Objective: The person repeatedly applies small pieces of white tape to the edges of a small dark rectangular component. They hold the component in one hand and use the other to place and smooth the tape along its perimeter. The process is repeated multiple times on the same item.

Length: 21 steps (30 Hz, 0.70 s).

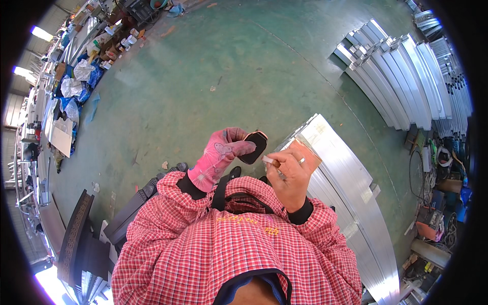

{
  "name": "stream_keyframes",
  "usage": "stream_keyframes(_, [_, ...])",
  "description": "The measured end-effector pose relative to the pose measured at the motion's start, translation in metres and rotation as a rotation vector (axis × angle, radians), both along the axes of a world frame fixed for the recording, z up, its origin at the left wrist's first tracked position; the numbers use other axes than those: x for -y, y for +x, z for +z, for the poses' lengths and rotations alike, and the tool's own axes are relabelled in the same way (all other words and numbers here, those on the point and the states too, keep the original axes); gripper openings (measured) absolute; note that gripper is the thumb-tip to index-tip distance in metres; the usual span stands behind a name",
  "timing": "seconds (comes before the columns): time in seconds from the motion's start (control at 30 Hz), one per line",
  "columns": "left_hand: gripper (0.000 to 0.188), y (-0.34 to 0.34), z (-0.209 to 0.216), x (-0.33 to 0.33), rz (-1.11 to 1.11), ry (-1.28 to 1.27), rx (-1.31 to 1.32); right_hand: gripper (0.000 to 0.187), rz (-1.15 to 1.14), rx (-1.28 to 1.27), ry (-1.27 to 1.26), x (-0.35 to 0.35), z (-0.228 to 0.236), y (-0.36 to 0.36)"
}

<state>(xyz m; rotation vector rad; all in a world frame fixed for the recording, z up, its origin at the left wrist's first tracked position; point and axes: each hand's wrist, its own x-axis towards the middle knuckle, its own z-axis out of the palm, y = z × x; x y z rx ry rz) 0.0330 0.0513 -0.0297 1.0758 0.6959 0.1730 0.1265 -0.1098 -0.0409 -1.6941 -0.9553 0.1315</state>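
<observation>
My left hand point(219, 153), in a pink glove with a butterfly print, is closed on a flat black piece with rounded corners point(253, 148) and a thin orange edge. What kind of thing it is, I cannot make out. Just to its right, my bare right hand point(290, 179) wears a ring and pinches a small whitish piece point(271, 161) between thumb and fingers. An orange-brown sheet point(308, 153) shows behind those fingers; whether the hand holds it or it lies on the metal below, I cannot tell. The black and whitish pieces are slightly apart.
Long silver metal profiles point(340, 190) lie stacked at my right, and more profiles point(401, 76) are piled at the far right. Dark profiles point(129, 213) lie at my left. Bags and clutter point(76, 84) line the left side; cables and tools point(437, 218) crowd the right edge. The floor point(203, 76) is green.
</observation>
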Motion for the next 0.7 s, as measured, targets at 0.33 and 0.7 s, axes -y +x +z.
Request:
stream_keyframes(0.33, [0.026, 0.001, 0.001, 0.0, -0.016, -0.012, 0.011, 0.02, 0.025, -0.03, 0.003, -0.002, 0.0, -0.003])
stream_keyframes(0.7, [0.021, -0.004, -0.012, -0.004, 0.04, -0.015, 0.08, 0.019, 0.038, -0.045, -0.022, 0.007, 0.006, -0.006])
